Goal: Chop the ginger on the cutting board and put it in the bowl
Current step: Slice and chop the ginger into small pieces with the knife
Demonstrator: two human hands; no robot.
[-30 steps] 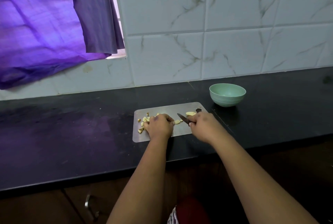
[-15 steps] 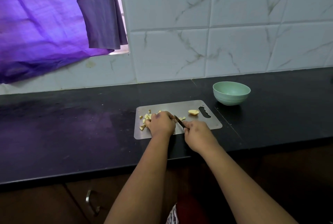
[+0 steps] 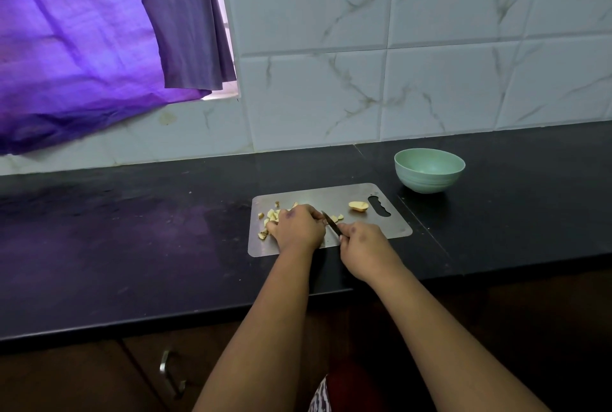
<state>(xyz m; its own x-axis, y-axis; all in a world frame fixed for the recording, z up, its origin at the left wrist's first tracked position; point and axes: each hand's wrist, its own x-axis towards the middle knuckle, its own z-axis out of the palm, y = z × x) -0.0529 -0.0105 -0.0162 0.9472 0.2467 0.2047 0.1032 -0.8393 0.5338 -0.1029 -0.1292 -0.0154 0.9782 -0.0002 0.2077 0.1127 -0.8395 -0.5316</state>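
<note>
Here we were in the middle of the chopping step, at the centre of the frame. Our left hand point(image 3: 298, 228) lay curled knuckles-up over the ginger on the steel cutting board point(image 3: 394, 229); its fingertips were hidden beneath it, so we could not tell exactly what they pinched. Our right hand point(image 3: 362, 246) had its fingers wrapped round the handle of a small dark knife point(image 3: 331, 223), the blade slanting up and left until its tip met the left hand's knuckles. Chopped ginger pieces point(image 3: 269, 217) lay scattered at the left edge of the board, partly under the left hand, and one larger uncut chunk point(image 3: 358, 206) sat apart toward the right, just beside the board's handle slot. The green bowl point(image 3: 429, 175), on the black counter point(image 3: 132, 246) to the upper right of the board, looked empty as far as we could see. Next, we judged, came more cuts, then the chunk, then gathering everything into the bowl.
</note>
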